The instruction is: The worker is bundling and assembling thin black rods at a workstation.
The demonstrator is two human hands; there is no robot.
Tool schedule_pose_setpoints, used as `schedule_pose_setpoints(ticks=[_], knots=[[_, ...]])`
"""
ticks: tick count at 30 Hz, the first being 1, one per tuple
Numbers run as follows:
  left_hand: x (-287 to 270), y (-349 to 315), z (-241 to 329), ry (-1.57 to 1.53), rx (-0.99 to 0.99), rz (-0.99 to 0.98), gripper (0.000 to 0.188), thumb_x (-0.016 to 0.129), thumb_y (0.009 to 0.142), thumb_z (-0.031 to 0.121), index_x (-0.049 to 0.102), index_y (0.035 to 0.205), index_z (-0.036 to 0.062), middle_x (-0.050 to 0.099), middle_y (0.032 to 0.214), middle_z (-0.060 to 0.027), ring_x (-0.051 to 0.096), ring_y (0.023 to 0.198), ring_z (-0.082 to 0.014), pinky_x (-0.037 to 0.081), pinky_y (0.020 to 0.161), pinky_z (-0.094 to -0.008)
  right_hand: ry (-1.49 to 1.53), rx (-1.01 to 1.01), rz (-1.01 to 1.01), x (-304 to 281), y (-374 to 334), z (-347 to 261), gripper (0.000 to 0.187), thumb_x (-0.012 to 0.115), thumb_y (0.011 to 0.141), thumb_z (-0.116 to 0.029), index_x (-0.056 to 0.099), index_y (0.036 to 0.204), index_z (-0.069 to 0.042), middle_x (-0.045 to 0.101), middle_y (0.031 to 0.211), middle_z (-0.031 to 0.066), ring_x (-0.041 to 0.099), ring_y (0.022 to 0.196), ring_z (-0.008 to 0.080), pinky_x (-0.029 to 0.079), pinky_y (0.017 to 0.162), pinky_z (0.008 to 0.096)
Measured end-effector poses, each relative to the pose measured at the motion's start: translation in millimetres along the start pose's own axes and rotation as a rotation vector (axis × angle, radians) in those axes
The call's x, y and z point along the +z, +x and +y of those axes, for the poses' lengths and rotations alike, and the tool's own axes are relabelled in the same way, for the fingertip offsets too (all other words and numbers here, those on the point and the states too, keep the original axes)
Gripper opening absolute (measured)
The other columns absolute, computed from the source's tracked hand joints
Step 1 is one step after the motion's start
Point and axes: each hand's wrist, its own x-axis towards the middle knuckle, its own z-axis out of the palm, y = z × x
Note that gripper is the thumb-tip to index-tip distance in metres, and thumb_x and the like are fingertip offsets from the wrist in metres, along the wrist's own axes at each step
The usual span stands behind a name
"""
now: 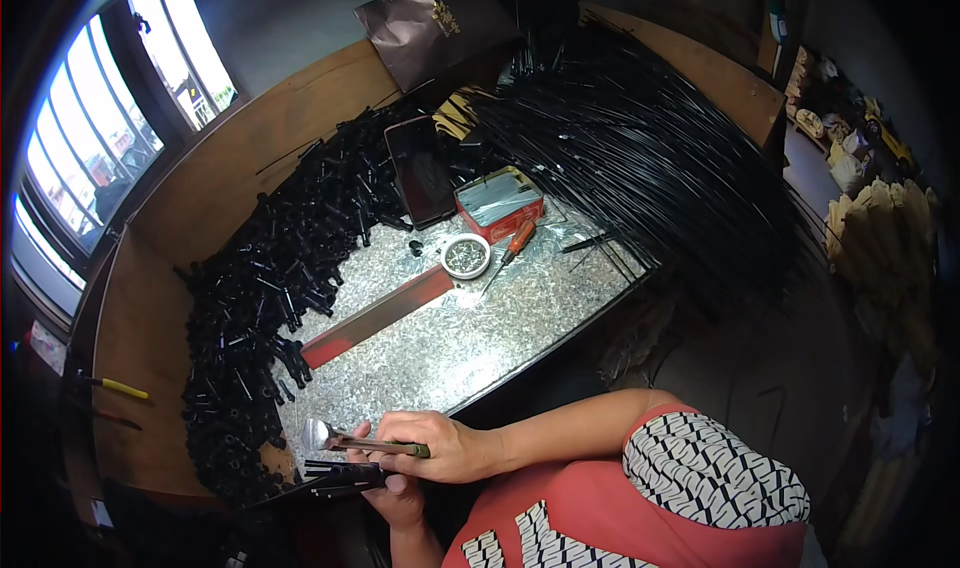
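At the table's near edge my right hand [442,448] is closed around a hammer [320,434], its metal head pointing left and its handle ending under my fingers. Just below it, my left hand [400,506] grips a small bundle of thin black rods [338,476], their ends sticking out to the left. The two hands are close together and overlap in the view, so some of the left fingers are hidden. A long reddish metal bar [378,318] lies on the speckled tabletop [450,353] beyond them.
A heap of short black parts [260,298] fills the left side against a wooden board [190,198]. Long black rods [660,148] lie at the far right. Between are a white bowl [466,256], a red box [500,205], an orange-handled screwdriver [520,238] and a phone [421,171].
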Motion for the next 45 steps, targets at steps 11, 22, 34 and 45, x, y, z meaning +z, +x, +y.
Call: schedule_pose_setpoints(ticks=[11,22,34,45], knots=[[-16.8,-5.3,-10.8,0.1,0.078,0.049,0.099,0.069,0.071,0.068,0.036,0.133,-0.0025,0.056,0.098,-0.0041,0.055,0.091,-0.0136,0.045,0.082,-0.028,0.017,0.013,-0.059,5.0,-4.8,7.5,0.023,0.06,0.09,-0.022,0.056,0.086,0.0,0.052,0.081,0.0133,0.056,0.076,0.0318,0.045,0.068,0.0381],[-5.5,-7.7,19.0,0.069,-0.07,0.054,0.086,0.074,0.076,0.052,0.04,0.132,-0.0029,0.054,0.108,-0.0055,0.056,0.095,-0.0134,0.046,0.085,-0.0278,0.01,-0.1,-0.164,1.3,2.0,3.4,0.012,0.063,0.078,-0.006,0.055,0.087,-0.001,0.055,0.088,0.0139,0.059,0.081,0.0339,0.048,0.069,0.039],[-40.1,-3.3,-1.5,-0.046,-0.158,-0.151,0.117,0.083,0.061,0.057,0.024,0.14,-0.0071,0.062,0.085,-0.0006,0.058,0.076,-0.0078,0.045,0.068,-0.0203,-0.191,0.124,-0.347,-5.5,20.3,-2.2,0.021,0.072,0.077,-0.011,0.054,0.082,-0.001,0.053,0.076,0.0134,0.057,0.069,0.0299,0.046,0.06,0.0379],[-52.1,2.7,7.9,-0.411,-0.18,-0.169,0.097,0.085,0.059,0.04,0.04,0.132,-0.0067,0.039,0.059,0.008,0.04,0.054,-0.0025,0.031,0.051,-0.0189,-0.645,0.066,-0.536,-71.4,-1.2,-38.7,0.063,0.077,0.072,-0.011,0.051,0.129,-0.005,0.056,0.08,0.0101,0.057,0.065,0.025,0.046,0.06,0.0354]])
